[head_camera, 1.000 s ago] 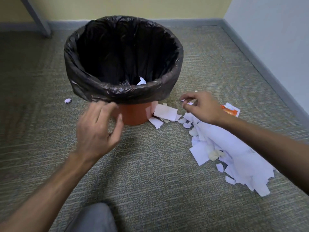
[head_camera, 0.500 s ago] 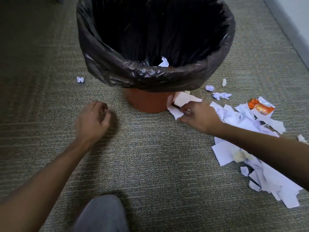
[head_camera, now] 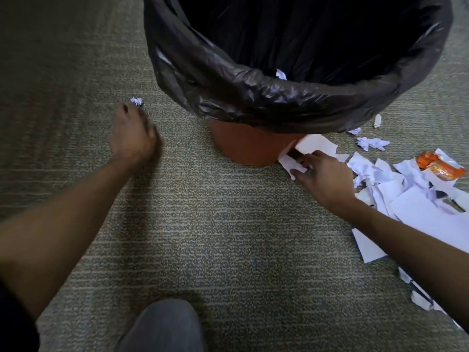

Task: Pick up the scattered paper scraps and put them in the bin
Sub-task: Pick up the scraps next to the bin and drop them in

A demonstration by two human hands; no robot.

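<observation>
1. Carpet [head_camera: 228,237] carried the bin [head_camera: 253,146]; most paper scraps [head_camera: 416,207] lay to its right.
2. I noted the right hand [head_camera: 322,179] pinching a white scrap [head_camera: 288,162] beside the bin's base.
3. Left hand [head_camera: 132,138] lay just short of a crumpled scrap [head_camera: 137,101]; its finger spread I could not tell.
4. Against half a second prior, the left hand had reached forward.

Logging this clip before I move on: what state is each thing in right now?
Bin: upright, open, lined with a black bag.
Scrap in the bin: lying inside.
Paper pile: scattered on the carpet.
Crumpled scrap: on the carpet, untouched.
Orange wrapper: crumpled, on the pile.
Left hand: reaching towards the crumpled scrap.
Right hand: pinching a white scrap.
</observation>
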